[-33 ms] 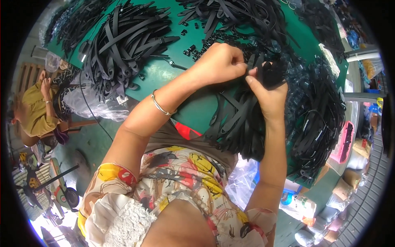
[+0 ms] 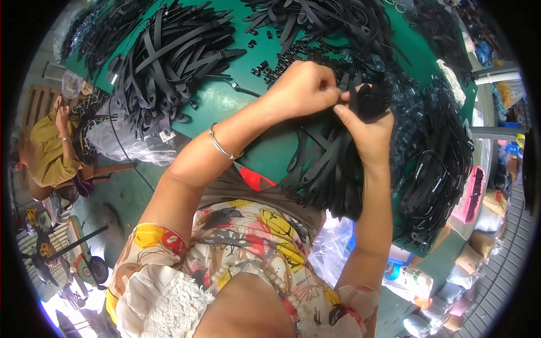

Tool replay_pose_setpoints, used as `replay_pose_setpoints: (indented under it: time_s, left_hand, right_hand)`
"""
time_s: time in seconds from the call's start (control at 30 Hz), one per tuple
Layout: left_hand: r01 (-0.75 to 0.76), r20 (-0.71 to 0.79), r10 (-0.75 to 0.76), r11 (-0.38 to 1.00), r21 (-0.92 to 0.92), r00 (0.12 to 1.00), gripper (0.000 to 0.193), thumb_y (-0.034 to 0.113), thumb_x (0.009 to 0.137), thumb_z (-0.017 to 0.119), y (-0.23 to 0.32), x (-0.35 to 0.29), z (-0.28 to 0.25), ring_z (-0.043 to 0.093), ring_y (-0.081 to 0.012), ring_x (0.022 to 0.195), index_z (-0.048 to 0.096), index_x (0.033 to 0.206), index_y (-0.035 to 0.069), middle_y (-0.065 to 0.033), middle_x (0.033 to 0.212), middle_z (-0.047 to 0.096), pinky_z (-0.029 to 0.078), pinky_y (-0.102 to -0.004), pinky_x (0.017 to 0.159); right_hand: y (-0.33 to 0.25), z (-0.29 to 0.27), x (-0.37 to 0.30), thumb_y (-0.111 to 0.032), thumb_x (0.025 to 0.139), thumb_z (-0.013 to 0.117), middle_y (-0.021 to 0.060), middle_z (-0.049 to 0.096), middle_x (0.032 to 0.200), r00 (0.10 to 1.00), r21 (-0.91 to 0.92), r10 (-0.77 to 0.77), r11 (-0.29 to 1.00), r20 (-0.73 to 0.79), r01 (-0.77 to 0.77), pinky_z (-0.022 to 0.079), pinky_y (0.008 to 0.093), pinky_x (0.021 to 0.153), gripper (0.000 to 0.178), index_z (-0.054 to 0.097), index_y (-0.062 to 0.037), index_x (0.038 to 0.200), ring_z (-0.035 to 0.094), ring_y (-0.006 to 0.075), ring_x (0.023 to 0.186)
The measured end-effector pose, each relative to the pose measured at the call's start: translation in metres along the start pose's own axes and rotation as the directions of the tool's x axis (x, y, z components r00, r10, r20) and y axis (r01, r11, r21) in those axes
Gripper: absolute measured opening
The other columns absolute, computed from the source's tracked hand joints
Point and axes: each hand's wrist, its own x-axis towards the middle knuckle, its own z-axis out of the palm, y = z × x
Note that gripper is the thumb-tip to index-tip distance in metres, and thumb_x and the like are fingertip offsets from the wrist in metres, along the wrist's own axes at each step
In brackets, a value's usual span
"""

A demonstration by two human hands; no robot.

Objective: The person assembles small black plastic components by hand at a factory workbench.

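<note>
Over the green table (image 2: 265, 143) my two hands meet. My left hand (image 2: 309, 87) is closed in a pinch, its fingertips close to the right thumb; whatever lies between them is too small or hidden to name. My right hand (image 2: 369, 135) is curled round a bunch of black straps (image 2: 375, 101), thumb pointing toward the left fingertips. Below the hands, more black straps (image 2: 332, 169) hang over the near table edge toward my lap. Small black buckle-like pieces (image 2: 270, 70) lie scattered just beyond my left hand.
Large heaps of black straps lie at the left (image 2: 163, 67), the far side (image 2: 332, 22) and the right (image 2: 434, 186). Clear plastic pieces (image 2: 406, 118) are piled beside my right hand. A pink tray (image 2: 473, 194) stands off to the right. Another person (image 2: 53, 146) sits at the left.
My left hand has dropped very slightly, and my right thumb has shifted a little left. The black straps in my right hand show a bit more fully. Everything else looks the same.
</note>
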Motion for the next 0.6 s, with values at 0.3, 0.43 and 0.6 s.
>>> replay_pose_setpoints:
  time_s: [0.3, 0.43, 0.6]
  left_hand:
    - [0.274, 0.139, -0.238, 0.774, -0.57, 0.961, 0.011, 0.012, 0.078, 0.058, 0.003, -0.008, 0.006, 0.045, -0.0051, 0.057, 0.061, 0.073, 0.002, -0.0003, 0.065, 0.055, 0.034, -0.019, 0.05]
    - [0.259, 0.081, -0.299, 0.624, -0.738, 0.951, 0.011, 0.013, 0.081, 0.06, 0.001, -0.008, 0.001, 0.046, -0.0049, 0.062, 0.061, 0.076, 0.004, -0.0006, 0.073, 0.058, 0.033, -0.0175, 0.051]
    - [0.34, 0.178, -0.299, 0.683, -0.646, 0.938, 0.013, 0.016, 0.083, 0.061, -0.002, -0.003, -0.003, 0.045, -0.0039, 0.059, 0.061, 0.08, 0.003, 0.0001, 0.071, 0.056, 0.034, -0.0175, 0.051]
  right_hand:
    - [0.011, -0.002, 0.001, 0.003, 0.07, 0.072, -0.0011, 0.056, 0.085, 0.995, 0.016, -0.102, 0.995, -0.016, 0.103, 0.043, 0.0218, 0.07, 0.028, 0.055, -0.0027, 0.092, 0.053, 0.0077, 0.076]
    - [0.01, -0.004, 0.002, 0.001, 0.069, 0.073, -0.0017, 0.056, 0.084, 0.999, -0.005, -0.039, 0.999, 0.008, 0.039, 0.042, 0.0217, 0.069, 0.028, 0.055, -0.0021, 0.091, 0.051, 0.0074, 0.075]
    - [0.012, -0.008, 0.004, 0.0, 0.07, 0.072, -0.0004, 0.057, 0.085, 1.0, 0.023, 0.022, 0.999, -0.008, -0.022, 0.043, 0.0224, 0.07, 0.027, 0.056, -0.0024, 0.092, 0.053, 0.0086, 0.075]
